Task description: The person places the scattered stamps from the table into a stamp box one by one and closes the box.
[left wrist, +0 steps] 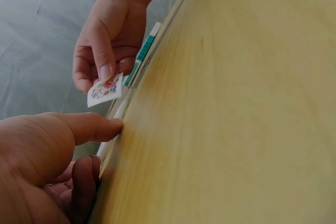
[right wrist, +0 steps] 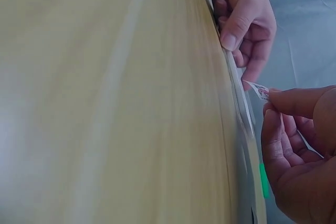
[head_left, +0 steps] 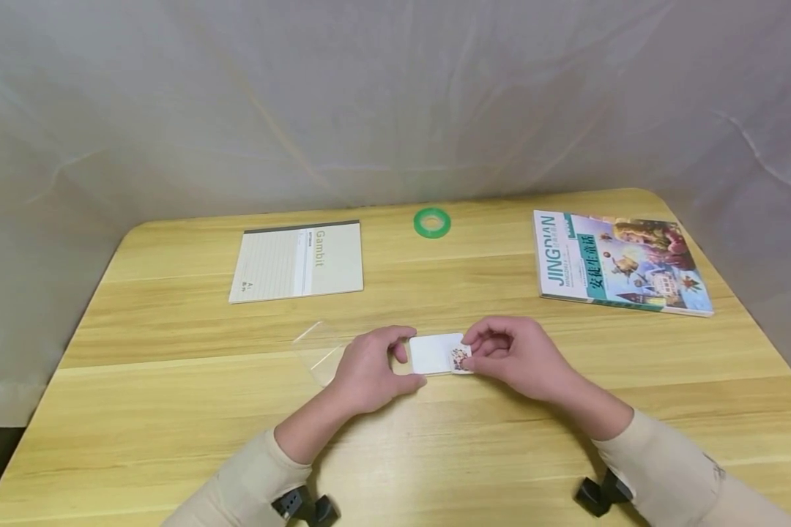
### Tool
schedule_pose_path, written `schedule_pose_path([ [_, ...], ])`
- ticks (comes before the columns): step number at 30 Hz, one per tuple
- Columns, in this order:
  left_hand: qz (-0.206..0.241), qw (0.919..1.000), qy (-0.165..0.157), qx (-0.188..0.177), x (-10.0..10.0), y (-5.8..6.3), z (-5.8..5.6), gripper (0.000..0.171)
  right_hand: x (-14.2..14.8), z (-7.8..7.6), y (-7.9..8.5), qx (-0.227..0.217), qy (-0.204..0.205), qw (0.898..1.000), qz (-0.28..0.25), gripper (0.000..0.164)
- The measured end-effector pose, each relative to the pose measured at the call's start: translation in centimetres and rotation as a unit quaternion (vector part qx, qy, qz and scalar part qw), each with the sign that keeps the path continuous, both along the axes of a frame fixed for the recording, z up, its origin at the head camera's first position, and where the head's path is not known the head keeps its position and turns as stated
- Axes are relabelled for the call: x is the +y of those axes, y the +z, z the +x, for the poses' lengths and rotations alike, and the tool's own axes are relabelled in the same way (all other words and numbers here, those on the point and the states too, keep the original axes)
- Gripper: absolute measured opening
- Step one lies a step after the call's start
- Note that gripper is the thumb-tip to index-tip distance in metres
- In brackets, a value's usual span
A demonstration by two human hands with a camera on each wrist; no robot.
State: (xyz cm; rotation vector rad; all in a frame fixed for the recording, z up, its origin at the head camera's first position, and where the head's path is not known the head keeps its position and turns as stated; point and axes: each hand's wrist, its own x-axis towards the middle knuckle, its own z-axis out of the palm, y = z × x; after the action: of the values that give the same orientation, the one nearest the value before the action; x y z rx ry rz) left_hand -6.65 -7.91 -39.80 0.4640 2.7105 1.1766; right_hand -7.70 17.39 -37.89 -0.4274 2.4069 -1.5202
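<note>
On the table in front of me lies a small white rectangular card [head_left: 430, 354] with rounded corners. My left hand [head_left: 371, 369] holds it at its left end, thumb at the near edge and fingers at the far edge. Between thumb and fingers, my right hand [head_left: 519, 356] pinches a small sticker-like paper piece [head_left: 460, 358] with a colourful printed picture. It overlaps the card's right end in the head view. From the left wrist, the printed paper [left wrist: 105, 91] shows tilted, with its lower part hanging free. Seen from the right wrist, the paper [right wrist: 260, 92] is nearly edge-on.
A clear plastic sheet or cover [head_left: 321, 353] lies just left of my left hand. Farther back are a notebook [head_left: 296, 262], a green tape roll [head_left: 431, 222] and, at the right, a picture-covered book [head_left: 622, 263]. A pale curtain [head_left: 395, 102] hangs behind the table [head_left: 395, 468].
</note>
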Motion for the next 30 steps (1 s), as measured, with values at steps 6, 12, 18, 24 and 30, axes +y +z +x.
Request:
schedule_pose_path([
  [6, -0.003, 1.0000, -0.003, 0.008, 0.0, -0.1, 0.0, 0.064, -1.3, -0.7, 0.0, -0.009, 0.002, 1.000, -0.004, 0.022],
  [12, 0.004, 0.9998, -0.009, 0.015, -0.1, -0.2, 0.0, 0.062, -2.3, -0.9, -0.4, -0.010, 0.007, 1.000, -0.018, 0.022],
  [18, 0.007, 0.9997, -0.012, 0.018, -0.1, -0.3, -0.1, 0.061, -2.9, -1.0, -0.6, -0.002, 0.008, 1.000, -0.013, 0.021],
  [24, 0.006, 0.9997, -0.012, 0.020, 0.0, -0.3, -0.1, 0.061, -3.1, -1.0, -0.9, 0.019, 0.009, 1.000, -0.007, 0.021],
  [30, 0.005, 0.9997, -0.012, 0.020, 0.0, -0.3, -0.1, 0.061, -3.4, -1.0, -1.2, 0.051, 0.007, 0.999, 0.018, 0.021],
])
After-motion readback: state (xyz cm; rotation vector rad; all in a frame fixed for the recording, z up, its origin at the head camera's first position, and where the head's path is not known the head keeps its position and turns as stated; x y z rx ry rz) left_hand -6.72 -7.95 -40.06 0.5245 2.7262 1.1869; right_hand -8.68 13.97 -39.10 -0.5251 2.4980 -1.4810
